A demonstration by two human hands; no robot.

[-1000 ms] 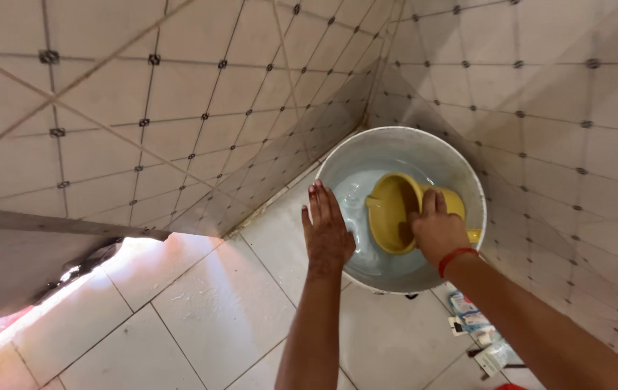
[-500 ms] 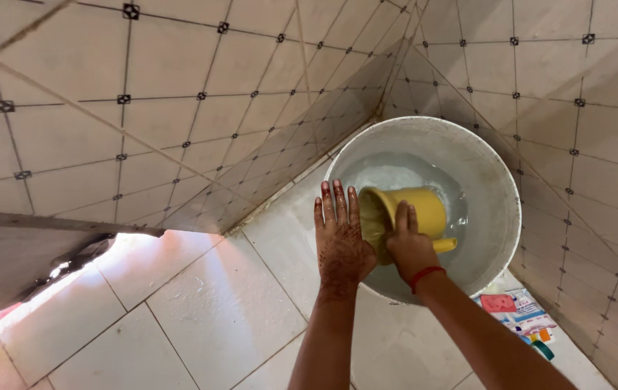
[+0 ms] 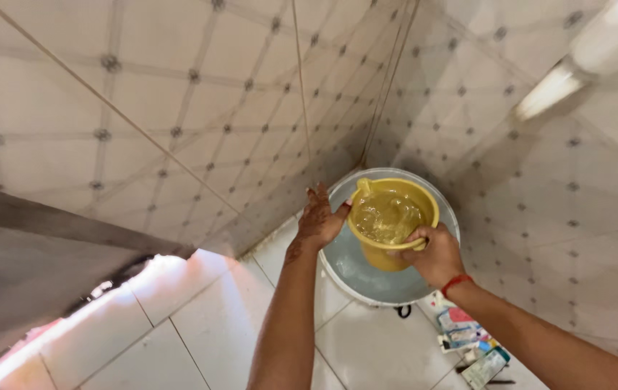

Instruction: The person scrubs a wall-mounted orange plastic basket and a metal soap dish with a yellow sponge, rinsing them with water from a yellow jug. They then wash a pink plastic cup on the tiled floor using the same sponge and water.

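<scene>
We have one view only, from a camera on the head, looking steeply down into a tiled corner. Our right hand (image 3: 435, 254) grips a yellow mug (image 3: 390, 220) just right of centre, at arm's length; beyond the grip the walls meet, and below it lies the floor (image 3: 200, 318).

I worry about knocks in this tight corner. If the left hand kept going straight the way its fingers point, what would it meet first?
Probably the yellow mug full of water that the right hand holds over the bucket; the left hand fingertips are already at its rim, though depth is unclear.
</scene>
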